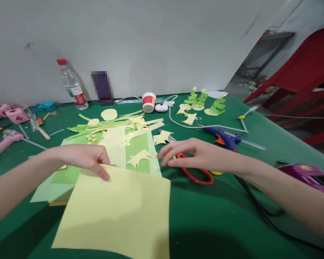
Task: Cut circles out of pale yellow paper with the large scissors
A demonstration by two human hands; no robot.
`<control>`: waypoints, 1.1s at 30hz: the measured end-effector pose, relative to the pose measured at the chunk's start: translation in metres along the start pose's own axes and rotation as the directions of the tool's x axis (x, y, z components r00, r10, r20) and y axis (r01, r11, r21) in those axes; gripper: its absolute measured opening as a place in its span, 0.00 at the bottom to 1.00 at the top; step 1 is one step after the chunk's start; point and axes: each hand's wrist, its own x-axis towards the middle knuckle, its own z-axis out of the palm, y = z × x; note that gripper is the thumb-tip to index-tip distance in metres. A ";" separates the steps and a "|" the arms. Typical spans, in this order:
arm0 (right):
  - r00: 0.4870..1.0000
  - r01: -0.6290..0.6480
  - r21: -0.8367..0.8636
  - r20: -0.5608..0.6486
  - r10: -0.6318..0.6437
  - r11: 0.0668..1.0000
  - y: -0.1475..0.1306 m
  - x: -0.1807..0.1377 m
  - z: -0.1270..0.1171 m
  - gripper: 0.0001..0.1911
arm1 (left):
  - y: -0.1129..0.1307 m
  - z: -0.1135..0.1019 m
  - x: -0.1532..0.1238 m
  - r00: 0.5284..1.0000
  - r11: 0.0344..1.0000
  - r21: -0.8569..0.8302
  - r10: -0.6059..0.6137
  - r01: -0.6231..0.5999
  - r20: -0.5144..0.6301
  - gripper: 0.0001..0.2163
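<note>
My left hand pinches the top edge of a pale yellow sheet of paper, thumb on its near face. The sheet hangs tilted toward me over the table. To its upper right, my right hand hovers with fingers stretched out and nothing held. Just below that hand are red-handled scissors, their blades partly hidden by it. Behind the sheet lies a stack of green paper strewn with yellow scraps and green strips.
A blue glue gun and a white cable lie at the right. Small green paper trees stand behind. A water bottle, a paper cup and pink paper shapes line the back and left. A purple device is far right.
</note>
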 end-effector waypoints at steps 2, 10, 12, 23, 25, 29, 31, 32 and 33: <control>0.970 0.151 -0.034 0.195 -0.142 0.988 -0.015 0.016 0.006 0.15 | 0.013 0.004 0.010 0.999 0.999 0.005 0.043 -0.043 0.032 0.14; 0.876 0.177 0.091 0.439 -0.199 0.980 -0.030 0.063 0.023 0.15 | 0.039 0.006 0.019 0.981 0.978 0.099 0.189 -0.184 -0.042 0.20; 0.870 0.147 0.098 0.461 -0.176 0.984 -0.026 0.058 0.020 0.15 | 0.034 0.004 0.017 0.986 0.985 0.056 0.163 -0.162 -0.025 0.21; 0.890 -0.156 -0.077 0.422 0.174 0.985 0.011 -0.011 -0.016 0.14 | -0.002 0.008 0.005 0.998 0.992 -0.109 0.055 -0.058 -0.029 0.13; 0.893 -0.206 -0.136 0.378 0.243 0.969 0.016 -0.020 -0.028 0.15 | -0.010 0.008 0.009 0.999 0.994 -0.108 0.027 -0.030 -0.030 0.13; 0.984 -0.158 -0.225 0.049 0.173 0.961 0.020 -0.022 -0.040 0.17 | -0.018 0.008 0.023 0.996 0.999 -0.042 0.014 -0.018 -0.090 0.16; 0.997 -0.054 -0.285 0.042 0.069 0.957 0.019 -0.011 -0.033 0.20 | -0.013 0.012 0.031 0.995 0.999 -0.012 0.050 -0.051 -0.085 0.16; 0.994 -0.038 -0.291 0.089 0.067 0.956 0.018 -0.004 -0.027 0.21 | -0.008 0.014 0.035 0.995 0.998 -0.008 0.061 -0.062 -0.078 0.16; 0.988 -0.020 -0.290 0.140 0.063 0.957 0.018 0.004 -0.022 0.20 | -0.003 0.016 0.037 0.994 0.997 0.000 0.072 -0.073 -0.077 0.17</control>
